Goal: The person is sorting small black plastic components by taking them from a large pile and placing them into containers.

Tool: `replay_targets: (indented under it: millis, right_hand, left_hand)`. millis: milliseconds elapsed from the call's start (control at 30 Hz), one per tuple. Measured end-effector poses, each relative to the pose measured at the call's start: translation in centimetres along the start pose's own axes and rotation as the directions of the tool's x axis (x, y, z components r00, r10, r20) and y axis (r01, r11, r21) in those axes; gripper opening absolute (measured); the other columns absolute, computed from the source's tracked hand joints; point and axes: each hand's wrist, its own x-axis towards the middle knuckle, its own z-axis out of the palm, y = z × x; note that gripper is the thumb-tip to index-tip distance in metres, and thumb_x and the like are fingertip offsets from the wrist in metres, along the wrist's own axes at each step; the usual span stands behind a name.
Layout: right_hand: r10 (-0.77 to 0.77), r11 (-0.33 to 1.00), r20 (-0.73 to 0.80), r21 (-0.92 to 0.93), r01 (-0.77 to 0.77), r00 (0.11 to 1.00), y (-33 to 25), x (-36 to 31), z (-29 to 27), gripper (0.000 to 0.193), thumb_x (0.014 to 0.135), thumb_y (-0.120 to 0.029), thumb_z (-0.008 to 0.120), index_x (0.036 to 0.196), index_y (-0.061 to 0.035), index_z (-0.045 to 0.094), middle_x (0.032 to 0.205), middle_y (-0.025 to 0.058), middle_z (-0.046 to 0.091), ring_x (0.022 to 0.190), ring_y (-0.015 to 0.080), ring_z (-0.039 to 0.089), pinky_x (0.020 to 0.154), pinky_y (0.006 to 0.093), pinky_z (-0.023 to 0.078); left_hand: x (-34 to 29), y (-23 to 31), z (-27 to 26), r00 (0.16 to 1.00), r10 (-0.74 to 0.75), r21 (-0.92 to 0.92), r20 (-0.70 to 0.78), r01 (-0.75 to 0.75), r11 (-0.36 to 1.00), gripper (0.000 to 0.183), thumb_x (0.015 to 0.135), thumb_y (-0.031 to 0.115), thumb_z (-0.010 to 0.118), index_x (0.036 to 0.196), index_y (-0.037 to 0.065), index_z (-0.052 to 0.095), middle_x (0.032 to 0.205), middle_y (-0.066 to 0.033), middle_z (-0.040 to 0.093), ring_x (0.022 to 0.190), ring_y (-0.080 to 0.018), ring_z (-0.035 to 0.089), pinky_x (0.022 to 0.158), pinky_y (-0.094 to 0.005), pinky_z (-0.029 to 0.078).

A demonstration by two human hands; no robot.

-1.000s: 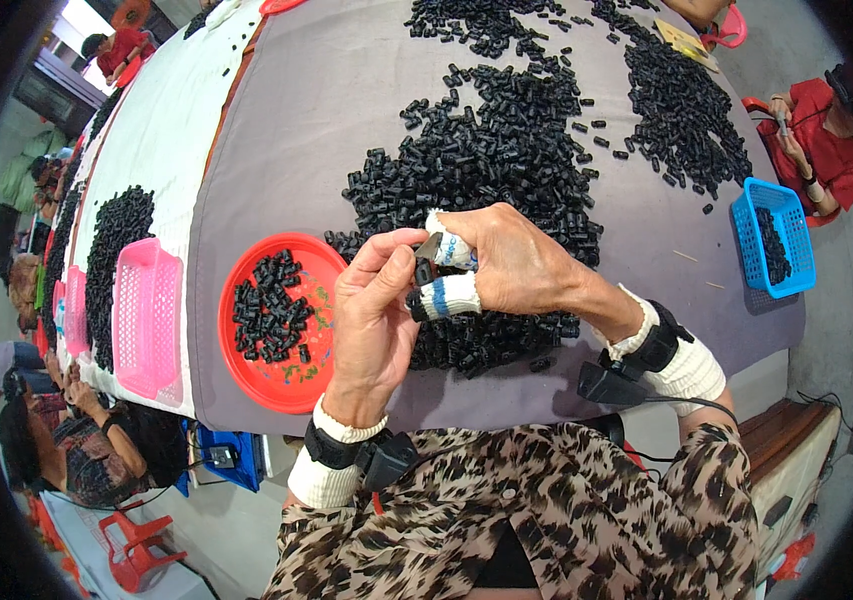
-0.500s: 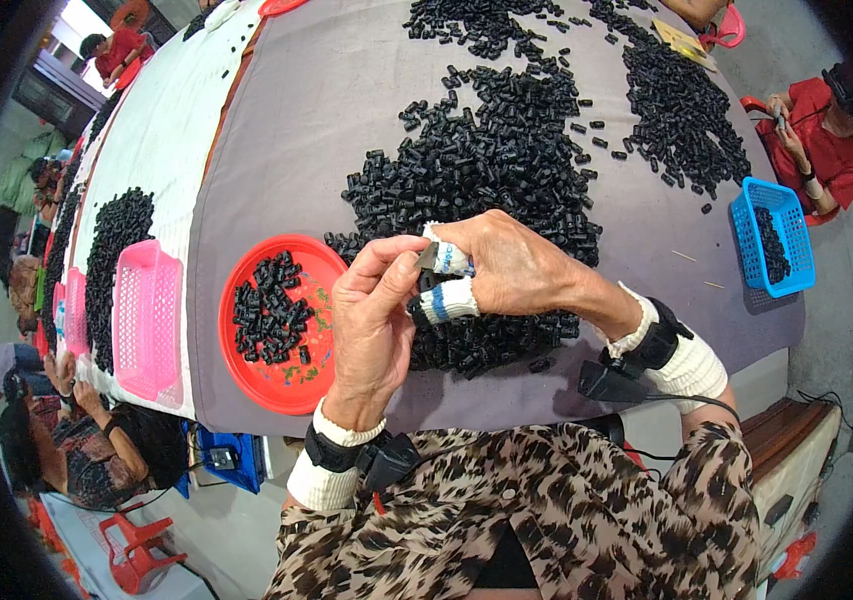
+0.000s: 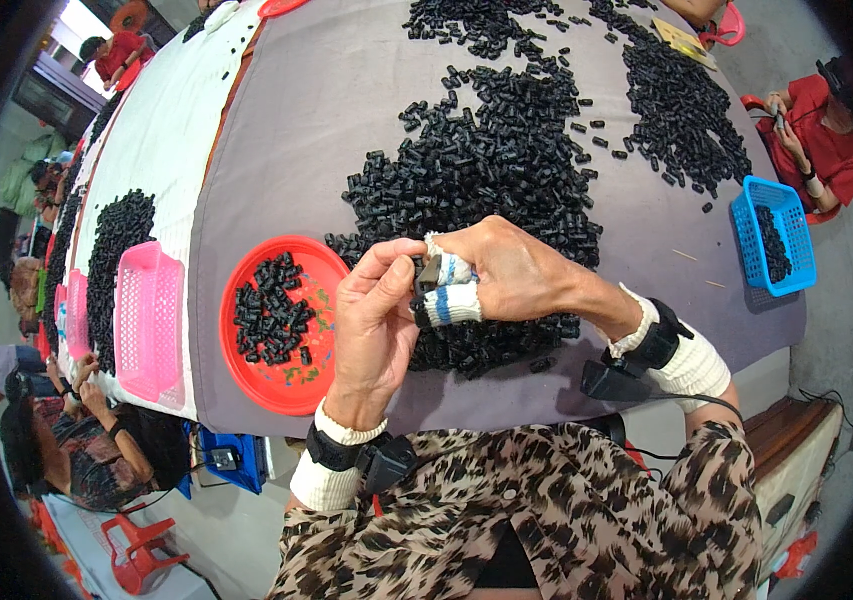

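My two hands meet over a big heap of small black cylindrical parts (image 3: 476, 150). Thumb and fingers of my left hand (image 3: 371, 315) are closed in a pinch on a small black part (image 3: 419, 268), mostly hidden by the fingers. My right hand (image 3: 516, 265) is curled round a small flat blade (image 3: 431, 271), whose dull metal tip shows against that part. White-and-blue cloth sleeves (image 3: 453, 302) cover two of my right digits. Just left of my left hand, a red round tray (image 3: 321, 390) carries a loose pile of the same black parts.
A pink basket (image 3: 146, 325) stands on white cloth at the left, beside another black heap (image 3: 118, 240). At the right are a blue basket (image 3: 796, 235) and a further heap (image 3: 686, 120). Co-workers sit around the table, one in red (image 3: 831, 140).
My hands stay together, with the right one slightly lower and the blade turned a little against the part. At the lower left, a co-worker's hands have shifted.
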Motion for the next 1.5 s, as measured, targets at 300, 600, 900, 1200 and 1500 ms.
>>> replay_targets:
  millis: [300,600,900,1200,1500]
  right_hand:
    - [0.089,0.989,-0.120,0.127,-0.074,0.989,-0.9,0.2,0.0,0.032,0.065,-0.026,0.074,0.077,-0.0002,0.059,0.065,0.0107,0.059,0.058,0.0205,0.057,0.055,0.0324,0.044]
    - [0.094,0.991,-0.138,0.111,-0.078,0.986,-0.3,0.6,0.1,0.030,0.070,-0.025,0.071,0.081,-0.0003,0.057,0.064,0.0098,0.059,0.059,0.0156,0.056,0.056,0.0305,0.044]
    - [0.267,0.961,-0.239,0.136,-0.240,0.934,2.9,-1.1,-2.7,0.029,0.082,-0.029,0.056,0.083,-0.0003,0.053,0.067,0.0093,0.054,0.060,0.0188,0.050,0.058,0.0330,0.042]
    - [0.311,0.950,-0.282,0.091,-0.297,0.908,4.0,-2.5,-2.6,0.019,0.079,-0.018,0.053,0.075,0.0003,0.051,0.058,0.0072,0.051,0.052,0.0177,0.045,0.051,0.0335,0.038]
    - [0.340,0.937,-0.247,0.175,-0.304,0.907,5.0,-3.7,-2.5,0.023,0.078,-0.021,0.059,0.077,0.0010,0.053,0.061,0.0073,0.054,0.054,0.0149,0.046,0.051,0.0319,0.038]
  left_hand:
    - [0.2,0.1,0.2,0.999,-0.006,-0.186,0.035,0.012,0.983,0.020,0.086,0.007,0.055,0.104,-0.001,0.055,0.091,-0.0079,0.061,0.083,-0.0145,0.060,0.077,-0.0280,0.049]
    - [0.1,1.0,-1.7,0.987,0.068,0.095,-0.148,-0.054,0.994,0.020,0.079,0.000,0.057,0.098,-0.004,0.058,0.083,-0.0075,0.061,0.071,-0.0127,0.057,0.063,-0.0263,0.047]
    - [-2.2,4.8,-8.7,0.797,0.519,0.777,-0.309,-0.103,0.621,0.025,0.082,0.006,0.061,0.106,0.001,0.060,0.092,-0.0033,0.060,0.080,-0.0096,0.056,0.070,-0.0212,0.045]
    - [3.3,-5.3,-3.5,0.901,0.094,0.891,0.423,-0.395,-0.225,0.021,0.069,0.008,0.067,0.089,0.004,0.062,0.081,-0.0109,0.051,0.082,-0.0284,0.050,0.072,-0.0367,0.042]
    - [5.5,-7.0,-3.9,0.849,-0.096,0.752,0.519,-0.508,-0.420,0.017,0.067,0.003,0.063,0.083,0.002,0.056,0.083,-0.0122,0.047,0.081,-0.0286,0.047,0.070,-0.0375,0.043]
